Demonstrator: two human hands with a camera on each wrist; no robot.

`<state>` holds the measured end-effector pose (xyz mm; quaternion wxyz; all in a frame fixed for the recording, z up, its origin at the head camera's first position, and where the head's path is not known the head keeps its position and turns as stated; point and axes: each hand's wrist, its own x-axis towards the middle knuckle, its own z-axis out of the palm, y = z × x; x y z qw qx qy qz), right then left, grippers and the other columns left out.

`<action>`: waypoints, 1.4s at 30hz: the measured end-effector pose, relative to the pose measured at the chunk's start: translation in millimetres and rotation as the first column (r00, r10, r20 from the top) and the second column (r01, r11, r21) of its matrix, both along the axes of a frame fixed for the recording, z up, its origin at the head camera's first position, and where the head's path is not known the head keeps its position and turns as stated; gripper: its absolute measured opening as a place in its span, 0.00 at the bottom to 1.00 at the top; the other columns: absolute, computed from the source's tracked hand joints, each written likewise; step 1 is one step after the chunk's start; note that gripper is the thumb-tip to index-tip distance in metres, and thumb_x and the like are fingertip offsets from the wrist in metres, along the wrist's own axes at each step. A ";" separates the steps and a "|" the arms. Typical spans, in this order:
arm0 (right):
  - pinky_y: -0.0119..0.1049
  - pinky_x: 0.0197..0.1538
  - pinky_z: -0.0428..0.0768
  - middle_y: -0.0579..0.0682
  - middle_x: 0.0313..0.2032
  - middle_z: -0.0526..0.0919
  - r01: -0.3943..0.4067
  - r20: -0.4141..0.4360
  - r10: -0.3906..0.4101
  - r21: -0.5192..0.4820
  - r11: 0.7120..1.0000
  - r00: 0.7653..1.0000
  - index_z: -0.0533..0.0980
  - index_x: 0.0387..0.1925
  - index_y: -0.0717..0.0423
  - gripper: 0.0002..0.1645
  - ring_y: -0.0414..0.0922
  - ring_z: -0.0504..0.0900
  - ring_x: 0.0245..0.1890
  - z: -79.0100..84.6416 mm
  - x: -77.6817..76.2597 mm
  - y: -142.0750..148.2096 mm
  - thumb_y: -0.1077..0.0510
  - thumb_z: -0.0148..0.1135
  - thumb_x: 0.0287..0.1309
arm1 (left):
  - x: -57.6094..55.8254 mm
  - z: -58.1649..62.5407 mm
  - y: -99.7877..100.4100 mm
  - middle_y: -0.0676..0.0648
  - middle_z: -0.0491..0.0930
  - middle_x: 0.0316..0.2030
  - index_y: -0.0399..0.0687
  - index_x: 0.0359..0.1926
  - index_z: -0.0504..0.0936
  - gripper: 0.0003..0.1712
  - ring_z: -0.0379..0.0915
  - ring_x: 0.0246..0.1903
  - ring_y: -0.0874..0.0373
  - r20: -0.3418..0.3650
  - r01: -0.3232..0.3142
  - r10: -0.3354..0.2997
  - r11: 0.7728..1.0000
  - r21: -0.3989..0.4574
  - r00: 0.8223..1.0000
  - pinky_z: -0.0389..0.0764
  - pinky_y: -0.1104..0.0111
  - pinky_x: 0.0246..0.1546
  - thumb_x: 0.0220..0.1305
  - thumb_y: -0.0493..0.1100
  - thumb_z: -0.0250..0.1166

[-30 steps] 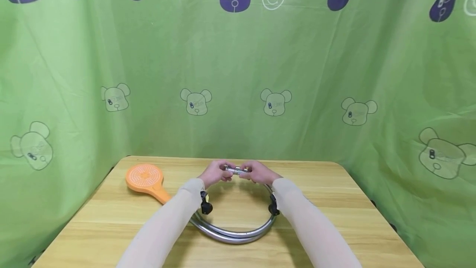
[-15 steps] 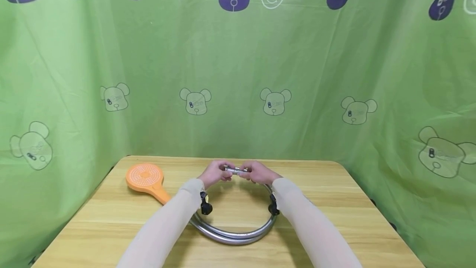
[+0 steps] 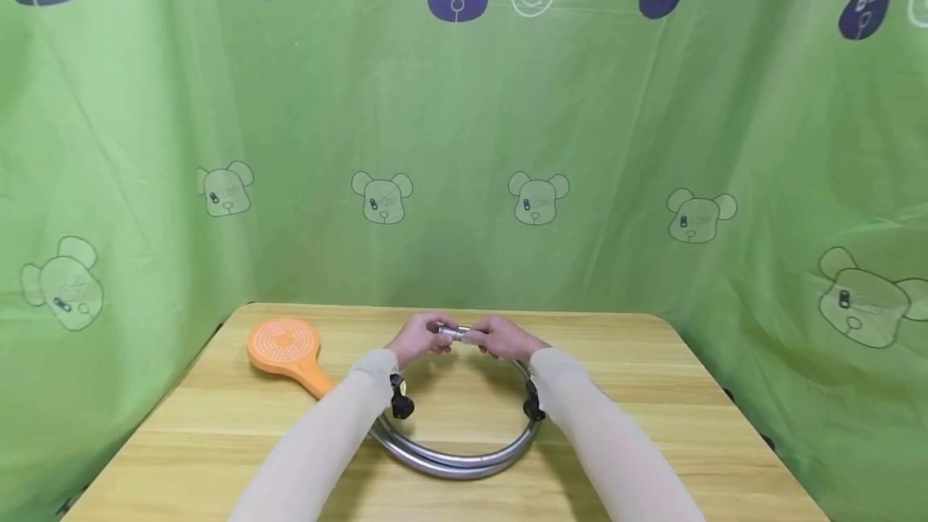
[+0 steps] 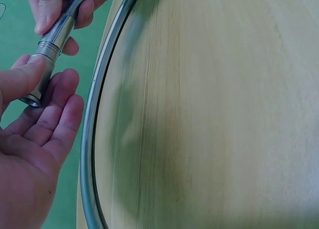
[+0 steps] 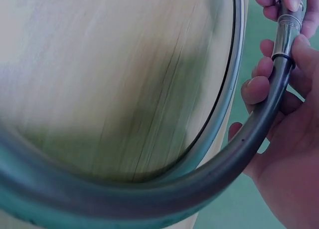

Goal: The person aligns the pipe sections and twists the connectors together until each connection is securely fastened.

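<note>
A silver shower hose (image 3: 464, 470) lies in a loop on the wooden table, its raised end between my two hands. My right hand (image 5: 294, 154) holds this end, fingers around the hose and its smooth metal collar (image 5: 285, 37). My left hand (image 4: 35, 149) pinches a short shiny metal fitting (image 4: 46, 69) between thumb and fingers. Fitting and collar meet in one line, with ridged rings showing at the joint. In the head view the fingers partly cover both. An orange shower head (image 3: 284, 343) lies face up on the left; my left sleeve hides its handle end.
The wooden table (image 3: 638, 425) has its far edge just beyond my hands. Green printed curtains (image 3: 464, 256) stand behind it and along both sides. A small black wrist camera (image 3: 401, 397) sits at my left cuff, above the hose loop.
My right fingertips have shifted slightly left along the metal joint and cover more of it. My left hand, the shower head and the hose loop look unchanged.
</note>
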<state>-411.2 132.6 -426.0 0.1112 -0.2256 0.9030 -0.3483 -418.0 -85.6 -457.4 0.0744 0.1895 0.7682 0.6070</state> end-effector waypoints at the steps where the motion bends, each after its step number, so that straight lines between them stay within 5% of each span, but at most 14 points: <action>1: 0.31 0.22 0.68 0.55 0.26 0.78 0.004 0.005 -0.004 -0.006 1.000 1.000 0.82 0.48 0.56 0.18 0.40 0.68 0.19 0.2 0.2 -0.2 0.47 0.60 0.70 | -0.1 -0.4 -0.3 0.26 0.82 0.47 0.35 0.53 0.82 0.17 0.85 0.37 0.47 -0.001 0.001 -0.001 1.000 0.001 1.000 0.86 0.50 0.48 0.62 0.29 0.65; 8: 0.30 0.21 0.67 0.55 0.26 0.78 -0.002 0.009 0.002 -0.043 0.999 1.000 0.80 0.48 0.56 0.14 0.40 0.68 0.19 0.9 -0.3 -0.2 0.52 0.64 0.67 | -2.3 -1.4 0.1 0.34 0.85 0.43 0.36 0.54 0.82 0.18 0.85 0.39 0.45 -0.020 -0.008 0.008 1.000 0.001 1.000 0.87 0.55 0.46 0.62 0.30 0.66; 13: 0.31 0.22 0.68 0.58 0.27 0.80 0.008 0.005 -0.008 -0.018 1.000 1.000 0.82 0.54 0.52 0.18 0.40 0.69 0.19 -0.1 0.2 -0.1 0.48 0.61 0.70 | -1.7 -2.1 -0.4 0.29 0.83 0.46 0.37 0.53 0.82 0.17 0.85 0.36 0.49 -0.016 -0.013 0.013 1.000 -0.012 1.000 0.87 0.54 0.46 0.62 0.30 0.66; 19: 0.31 0.22 0.67 0.47 0.24 0.74 0.001 0.010 -0.001 -0.047 0.999 1.000 0.80 0.51 0.52 0.13 0.41 0.68 0.20 -0.8 2.4 1.8 0.54 0.63 0.68 | 3.6 2.6 3.6 0.35 0.85 0.41 0.36 0.53 0.82 0.17 0.83 0.43 0.36 -0.013 -0.023 0.023 1.000 0.000 1.000 0.86 0.50 0.49 0.63 0.29 0.65; 26: 0.32 0.24 0.68 0.51 0.24 0.77 0.017 0.016 -0.017 -0.023 1.000 1.000 0.82 0.53 0.53 0.18 0.41 0.69 0.20 0.1 2.9 1.2 0.48 0.61 0.70 | -0.4 -1.5 1.8 0.34 0.85 0.42 0.38 0.52 0.83 0.17 0.84 0.35 0.52 -0.019 -0.015 0.015 1.000 -0.020 1.000 0.88 0.58 0.44 0.61 0.28 0.65; 31: 0.30 0.22 0.68 0.49 0.26 0.77 0.006 0.016 -0.005 -0.075 0.997 1.000 0.78 0.47 0.54 0.12 0.40 0.70 0.20 0.7 3.5 0.1 0.54 0.64 0.67 | -1.3 -0.1 1.2 0.38 0.86 0.41 0.38 0.53 0.83 0.18 0.85 0.37 0.48 -0.016 -0.014 0.014 1.000 -0.005 1.000 0.88 0.57 0.45 0.61 0.29 0.66; 37: 0.29 0.22 0.67 0.46 0.22 0.74 -0.032 0.000 0.032 -0.025 0.999 0.999 0.78 0.49 0.60 0.17 0.39 0.68 0.19 -1.1 1.6 -0.8 0.51 0.58 0.71 | -1.4 -1.1 -0.5 0.39 0.86 0.40 0.37 0.52 0.83 0.17 0.85 0.37 0.48 -0.008 -0.009 0.009 1.000 -0.005 1.000 0.88 0.56 0.45 0.60 0.28 0.67; 42: 0.29 0.22 0.68 0.45 0.22 0.74 -0.014 0.016 0.014 -0.044 0.999 1.000 0.79 0.48 0.52 0.13 0.40 0.70 0.19 -4.0 0.0 -1.7 0.51 0.63 0.68 | 1.4 -0.6 -1.7 0.37 0.86 0.41 0.36 0.52 0.83 0.17 0.85 0.41 0.41 0.001 -0.009 0.009 1.000 0.018 1.000 0.87 0.54 0.47 0.60 0.27 0.66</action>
